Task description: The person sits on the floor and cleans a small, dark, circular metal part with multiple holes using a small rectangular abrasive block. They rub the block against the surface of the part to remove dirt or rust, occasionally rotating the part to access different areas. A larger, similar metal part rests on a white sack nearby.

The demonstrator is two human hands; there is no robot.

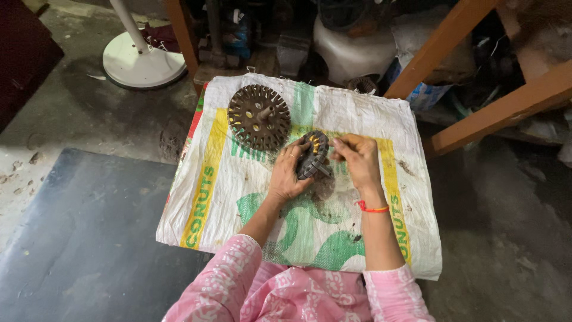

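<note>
The left hand (pixel 288 174) is wrapped around a dark, slotted motor stator ring (pixel 312 155), holding it up on edge above the middle of the woven plastic sack (pixel 333 238), while the right hand (pixel 357 156) pinches at the ring's upper rim with closed fingertips. A red thread band (pixel 372 209) circles the right wrist, and pink printed sleeves (pixel 226 286) reach to both forearms. Just behind the hands a second, larger toothed stator disc (pixel 258 117) lies flat on the sack, apart from the held ring. The ring is rusty dark metal, its slots showing yellowish lining. The sack is white with green and yellow print, frayed and smudged. Beyond it stand a white round fan base (pixel 142 64), orange-brown wooden frame beams (pixel 500 110) and a white plastic jug (pixel 351 52), all on a grimy concrete floor (pixel 101 113).
</note>
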